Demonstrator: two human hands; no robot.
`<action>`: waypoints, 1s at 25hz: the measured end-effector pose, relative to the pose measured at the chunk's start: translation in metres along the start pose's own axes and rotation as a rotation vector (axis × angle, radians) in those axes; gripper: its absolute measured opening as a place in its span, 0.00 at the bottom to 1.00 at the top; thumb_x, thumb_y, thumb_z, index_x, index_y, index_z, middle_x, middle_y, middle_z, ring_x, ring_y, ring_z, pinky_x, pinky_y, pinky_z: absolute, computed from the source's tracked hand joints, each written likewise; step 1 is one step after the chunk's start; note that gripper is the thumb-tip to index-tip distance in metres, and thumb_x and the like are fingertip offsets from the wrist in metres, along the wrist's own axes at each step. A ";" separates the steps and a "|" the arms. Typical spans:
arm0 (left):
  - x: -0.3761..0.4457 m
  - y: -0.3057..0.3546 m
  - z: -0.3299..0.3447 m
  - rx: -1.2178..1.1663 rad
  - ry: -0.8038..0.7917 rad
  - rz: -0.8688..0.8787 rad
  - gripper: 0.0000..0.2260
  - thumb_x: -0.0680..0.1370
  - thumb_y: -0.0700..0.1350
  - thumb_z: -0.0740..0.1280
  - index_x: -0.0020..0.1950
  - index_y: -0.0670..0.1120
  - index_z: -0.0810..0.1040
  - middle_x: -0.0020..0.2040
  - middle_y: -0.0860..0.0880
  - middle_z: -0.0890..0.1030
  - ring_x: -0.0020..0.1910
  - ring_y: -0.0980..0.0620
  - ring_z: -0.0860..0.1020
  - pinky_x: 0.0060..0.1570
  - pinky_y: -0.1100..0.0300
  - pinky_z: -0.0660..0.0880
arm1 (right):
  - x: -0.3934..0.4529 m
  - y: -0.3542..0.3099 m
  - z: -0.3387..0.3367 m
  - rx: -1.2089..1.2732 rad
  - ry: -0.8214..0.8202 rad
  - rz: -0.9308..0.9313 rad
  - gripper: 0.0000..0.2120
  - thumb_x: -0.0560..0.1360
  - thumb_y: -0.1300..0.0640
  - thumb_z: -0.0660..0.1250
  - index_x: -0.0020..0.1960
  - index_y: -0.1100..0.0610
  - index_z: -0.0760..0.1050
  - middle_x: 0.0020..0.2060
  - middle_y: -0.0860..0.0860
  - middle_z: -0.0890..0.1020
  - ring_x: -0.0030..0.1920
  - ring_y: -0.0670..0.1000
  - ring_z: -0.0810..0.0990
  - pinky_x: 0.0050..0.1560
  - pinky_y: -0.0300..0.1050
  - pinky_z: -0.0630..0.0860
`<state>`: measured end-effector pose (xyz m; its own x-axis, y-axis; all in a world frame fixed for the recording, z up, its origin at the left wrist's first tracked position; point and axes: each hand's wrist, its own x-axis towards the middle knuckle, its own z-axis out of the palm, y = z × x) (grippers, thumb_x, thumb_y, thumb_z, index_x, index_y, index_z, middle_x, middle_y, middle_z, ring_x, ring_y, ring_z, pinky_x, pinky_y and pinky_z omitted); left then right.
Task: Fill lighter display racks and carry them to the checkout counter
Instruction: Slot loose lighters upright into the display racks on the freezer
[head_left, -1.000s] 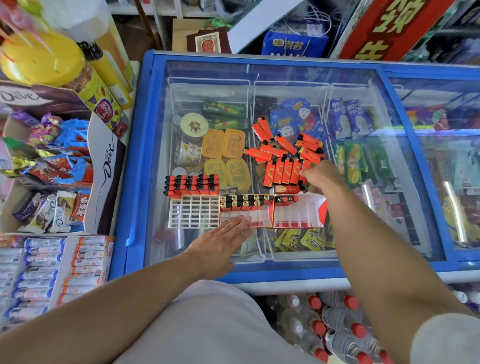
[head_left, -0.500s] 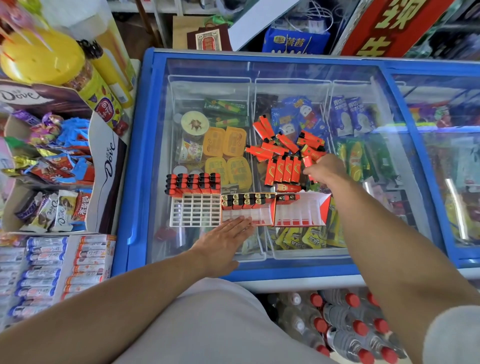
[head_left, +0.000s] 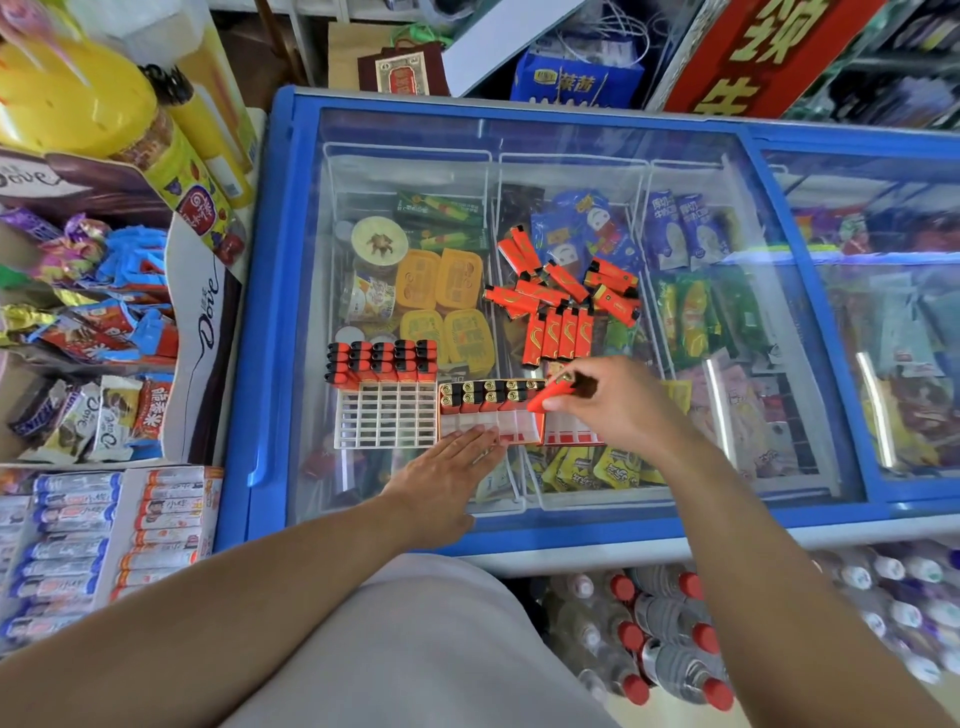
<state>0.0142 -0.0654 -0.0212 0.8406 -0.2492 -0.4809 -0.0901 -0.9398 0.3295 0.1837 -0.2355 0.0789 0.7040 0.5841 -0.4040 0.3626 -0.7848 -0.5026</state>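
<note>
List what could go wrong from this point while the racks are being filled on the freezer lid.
1. The right hand pinches one red lighter by its end over the middle rack; it may slip or jam against lighters already seated.
2. The left hand only lies flat at that rack's front edge, so a push could slide it on the smooth glass lid.
3. The loose lighters lie on sloping glass and might slide if bumped.
</note>
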 end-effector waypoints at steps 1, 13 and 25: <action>-0.001 0.001 -0.001 0.005 0.003 0.001 0.41 0.82 0.53 0.61 0.81 0.49 0.33 0.81 0.49 0.31 0.80 0.52 0.33 0.77 0.56 0.32 | 0.002 0.000 0.007 -0.083 0.013 -0.019 0.11 0.77 0.43 0.69 0.55 0.48 0.81 0.36 0.43 0.81 0.29 0.39 0.76 0.31 0.40 0.71; -0.002 -0.002 0.000 -0.008 0.009 0.009 0.40 0.83 0.52 0.61 0.82 0.48 0.34 0.81 0.48 0.33 0.80 0.51 0.33 0.76 0.57 0.32 | 0.014 0.006 0.037 -0.151 0.205 -0.114 0.07 0.75 0.53 0.73 0.53 0.47 0.81 0.44 0.39 0.76 0.37 0.37 0.72 0.37 0.35 0.70; -0.007 -0.007 0.002 -0.070 0.068 0.064 0.36 0.83 0.49 0.59 0.83 0.48 0.39 0.83 0.48 0.37 0.81 0.52 0.37 0.74 0.61 0.32 | 0.063 0.019 0.006 0.036 0.364 0.223 0.08 0.78 0.52 0.70 0.56 0.51 0.81 0.53 0.45 0.84 0.48 0.45 0.81 0.46 0.41 0.76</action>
<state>0.0079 -0.0576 -0.0216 0.8690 -0.2891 -0.4015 -0.1091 -0.9035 0.4146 0.2312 -0.2127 0.0391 0.9347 0.2843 -0.2136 0.1597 -0.8723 -0.4622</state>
